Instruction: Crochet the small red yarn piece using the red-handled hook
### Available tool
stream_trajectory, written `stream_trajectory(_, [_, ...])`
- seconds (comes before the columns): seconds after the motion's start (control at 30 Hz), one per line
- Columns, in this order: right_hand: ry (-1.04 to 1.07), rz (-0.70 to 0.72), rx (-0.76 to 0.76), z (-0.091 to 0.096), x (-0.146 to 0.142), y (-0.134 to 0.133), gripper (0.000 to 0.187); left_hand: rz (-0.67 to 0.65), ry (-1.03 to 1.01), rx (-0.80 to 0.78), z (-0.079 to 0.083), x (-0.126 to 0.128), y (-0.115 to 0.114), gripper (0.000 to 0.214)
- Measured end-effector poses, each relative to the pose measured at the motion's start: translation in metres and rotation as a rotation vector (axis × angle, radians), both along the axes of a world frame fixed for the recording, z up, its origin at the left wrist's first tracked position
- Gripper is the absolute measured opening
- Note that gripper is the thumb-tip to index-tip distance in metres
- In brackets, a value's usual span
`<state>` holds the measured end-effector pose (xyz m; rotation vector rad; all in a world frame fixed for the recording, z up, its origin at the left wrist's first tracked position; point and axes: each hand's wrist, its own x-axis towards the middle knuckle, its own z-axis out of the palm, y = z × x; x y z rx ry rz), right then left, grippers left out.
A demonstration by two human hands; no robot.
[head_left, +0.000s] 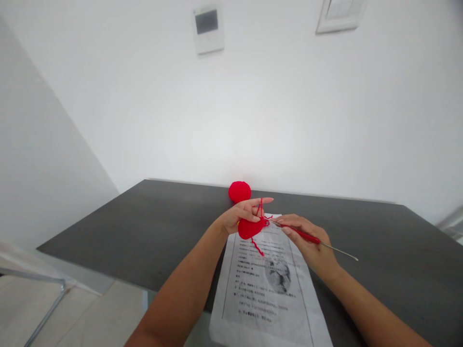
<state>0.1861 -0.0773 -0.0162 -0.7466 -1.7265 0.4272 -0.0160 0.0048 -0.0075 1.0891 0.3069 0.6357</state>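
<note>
My left hand (241, 213) pinches a small red crocheted piece (249, 228) between thumb and fingers, with red yarn looped over its outstretched index finger. A short yarn tail hangs below the piece. My right hand (309, 240) grips a crochet hook with a red handle (307, 236). The hook's metal tip meets the edge of the red piece, and its thin metal end sticks out to the right past my hand. Both hands hover above a printed paper sheet (267, 289).
A red yarn ball (239, 191) rests on the dark table (144, 226) just behind my left hand, near the white wall. The printed sheet overhangs the table's near edge. A metal chair frame (47, 299) stands at lower left, another object at far right.
</note>
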Motion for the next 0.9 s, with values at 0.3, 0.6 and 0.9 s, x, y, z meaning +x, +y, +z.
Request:
stream_trajectory(0.3, [0.036,0.027,-0.045,0.006,0.0003,-0.0017,0.01,-0.046,-0.028,0.019,-0.0017,-0.0015,0.0011,0.07])
stream_trajectory(0.6, [0.043,0.026,-0.106,0.0074,0.001,-0.002,0.014,-0.053,0.01,0.022,0.0,-0.0053,0.002,0.067])
stream_trajectory(0.9, [0.122,0.063,-0.244,0.0059,0.0055,0.0019,0.016,0.023,0.05,0.041,0.0015,-0.0038,0.0004,0.061])
